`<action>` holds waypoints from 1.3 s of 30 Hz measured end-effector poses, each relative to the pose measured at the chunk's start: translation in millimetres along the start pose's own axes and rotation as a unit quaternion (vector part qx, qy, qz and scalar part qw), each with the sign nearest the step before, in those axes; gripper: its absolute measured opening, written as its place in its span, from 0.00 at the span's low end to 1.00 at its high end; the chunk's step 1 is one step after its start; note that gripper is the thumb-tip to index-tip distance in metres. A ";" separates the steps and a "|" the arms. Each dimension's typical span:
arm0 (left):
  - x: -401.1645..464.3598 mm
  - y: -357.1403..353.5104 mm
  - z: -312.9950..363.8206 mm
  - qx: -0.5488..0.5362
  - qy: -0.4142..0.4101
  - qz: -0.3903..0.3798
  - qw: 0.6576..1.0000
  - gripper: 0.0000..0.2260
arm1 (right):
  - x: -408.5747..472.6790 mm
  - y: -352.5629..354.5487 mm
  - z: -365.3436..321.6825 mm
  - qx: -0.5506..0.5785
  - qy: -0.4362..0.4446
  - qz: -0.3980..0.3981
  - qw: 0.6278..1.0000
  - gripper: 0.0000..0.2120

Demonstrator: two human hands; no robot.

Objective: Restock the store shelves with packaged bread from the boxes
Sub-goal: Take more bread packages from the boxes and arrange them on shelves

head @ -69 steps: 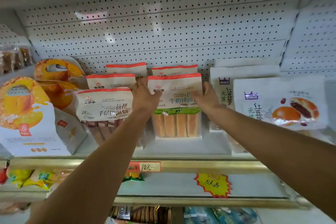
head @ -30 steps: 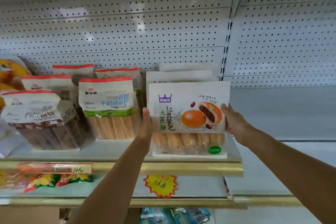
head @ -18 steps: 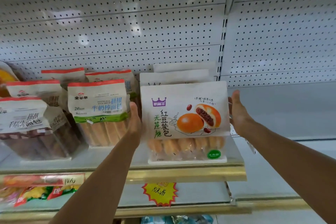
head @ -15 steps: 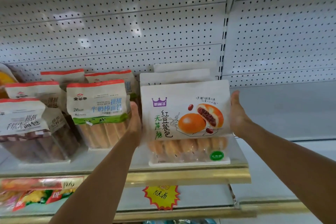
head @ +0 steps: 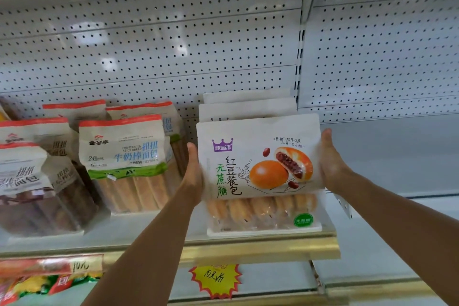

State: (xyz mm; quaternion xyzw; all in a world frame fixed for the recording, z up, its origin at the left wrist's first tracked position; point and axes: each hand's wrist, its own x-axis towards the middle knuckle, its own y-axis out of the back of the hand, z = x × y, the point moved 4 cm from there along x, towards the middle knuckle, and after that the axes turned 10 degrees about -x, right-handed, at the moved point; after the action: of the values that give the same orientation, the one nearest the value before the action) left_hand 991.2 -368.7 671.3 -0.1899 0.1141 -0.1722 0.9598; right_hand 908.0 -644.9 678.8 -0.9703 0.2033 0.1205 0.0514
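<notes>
Closest to us, our two bare arms reach up to the shelf (head: 260, 247) with its gold front edge. Under that edge hang a red price strip (head: 49, 266) and a yellow star tag (head: 216, 279).

Our left hand (head: 192, 176) lies flat against the left side of the red bean bun bag (head: 260, 171). Our right hand (head: 331, 164) lies flat against its right side. The fingers of both hands look straight, so the bag is pressed between two open palms, and neither grip is curled around it. The bag stands upright at the front of the shelf, near the shelf's right end. We can see small buns through its clear bottom part.

Just behind it stand two more white bags (head: 248, 104), one after the other.

To the left sits a milk stick bread bag (head: 124, 159) with a green band, just beside our left hand. More bags of brown stick bread (head: 37, 189) stand further left, and some are tilted.

At the very back is the white wall with little holes (head: 161, 40).
</notes>
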 end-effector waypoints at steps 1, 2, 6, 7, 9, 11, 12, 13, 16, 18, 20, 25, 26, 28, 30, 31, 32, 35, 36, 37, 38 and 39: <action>-1.5 0.1 0.4 -0.002 -0.006 -0.003 1.000 0.35 | -2.7 0.4 -0.4 -0.003 0.002 -0.004 1.000 0.36; -3.7 0.2 1.4 -0.006 -0.015 -0.014 1.000 0.35 | -3.2 2.8 0.1 -0.015 0.007 -0.011 1.000 0.36; -23.6 15.4 -0.5 0.054 -0.066 -0.092 0.992 0.29 | -21.4 7.6 0.9 -0.108 0.044 -0.113 0.987 0.44; -31.0 20.1 -4.6 0.093 -0.069 -0.104 0.988 0.25 | -26.2 9.4 3.2 -0.137 0.064 -0.141 0.978 0.41; -43.9 21.8 -14.5 0.160 -0.072 -0.119 0.977 0.29 | -36.6 9.9 7.9 -0.214 0.123 -0.177 0.953 0.33; -45.8 23.0 -27.4 0.203 -0.070 -0.119 0.969 0.37 | -45.3 9.3 15.0 -0.264 0.160 -0.185 0.933 0.41; -45.3 23.1 -33.1 0.204 -0.069 -0.108 0.971 0.38 | -47.4 10.5 19.3 -0.271 0.171 -0.182 0.930 0.47; -45.5 23.2 -36.3 0.194 -0.076 -0.095 0.973 0.37 | -48.7 11.3 22.4 -0.276 0.183 -0.177 0.927 0.50; -44.3 27.7 -44.6 0.175 -0.096 -0.074 0.977 0.37 | -49.6 13.0 27.2 -0.326 0.204 -0.125 0.915 0.51; -45.8 31.7 -47.0 0.203 -0.121 -0.056 0.970 0.37 | -49.8 13.1 28.2 -0.379 0.197 -0.079 0.900 0.53; -44.9 36.0 -49.1 0.240 -0.141 -0.033 0.960 0.36 | -47.8 13.8 27.6 -0.410 0.197 -0.041 0.889 0.49; -41.8 33.5 -47.8 0.280 -0.146 0.043 0.948 0.31 | -34.9 12.3 21.5 -0.450 0.172 -0.017 0.876 0.43; -40.5 32.5 -47.7 0.280 -0.143 0.047 0.948 0.30 | -32.0 12.5 21.2 -0.451 0.167 -0.013 0.877 0.43; -40.0 30.6 -47.1 0.286 -0.137 0.053 0.947 0.29 | -28.5 12.7 21.8 -0.449 0.163 -0.011 0.878 0.43; -41.8 29.4 -46.5 0.292 -0.135 0.058 0.945 0.29 | -28.6 11.9 22.4 -0.446 0.164 -0.011 0.880 0.44; -42.6 28.9 -47.0 0.292 -0.133 0.057 0.945 0.29 | -28.6 11.8 23.1 -0.443 0.163 -0.012 0.881 0.44; -43.4 28.7 -47.5 0.292 -0.131 0.058 0.946 0.29 | -29.9 11.4 23.5 -0.439 0.161 -0.014 0.884 0.44; -47.3 27.0 -47.7 0.295 -0.125 0.059 0.946 0.30 | -32.2 13.8 25.7 -0.419 0.146 -0.021 0.896 0.44; -48.7 27.3 -48.4 0.292 -0.121 0.062 0.947 0.30 | -33.9 15.4 26.0 -0.414 0.140 -0.019 0.899 0.43; -49.9 28.2 -49.0 0.292 -0.115 0.067 0.947 0.30 | -36.3 17.1 25.1 -0.412 0.134 -0.014 0.901 0.41; -50.2 30.4 -51.0 0.293 -0.107 0.075 0.947 0.31 | -38.5 17.8 24.0 -0.414 0.132 -0.007 0.901 0.38; -50.7 32.1 -53.4 0.300 -0.099 0.075 0.946 0.30 | -41.9 18.5 22.5 -0.417 0.133 0.002 0.899 0.35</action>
State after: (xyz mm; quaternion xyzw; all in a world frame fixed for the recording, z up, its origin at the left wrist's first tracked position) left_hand 938.9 -339.2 618.0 0.1000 -0.0246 -0.1058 0.9890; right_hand 858.4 -642.4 666.8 -0.9094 0.1409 0.0642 -0.3861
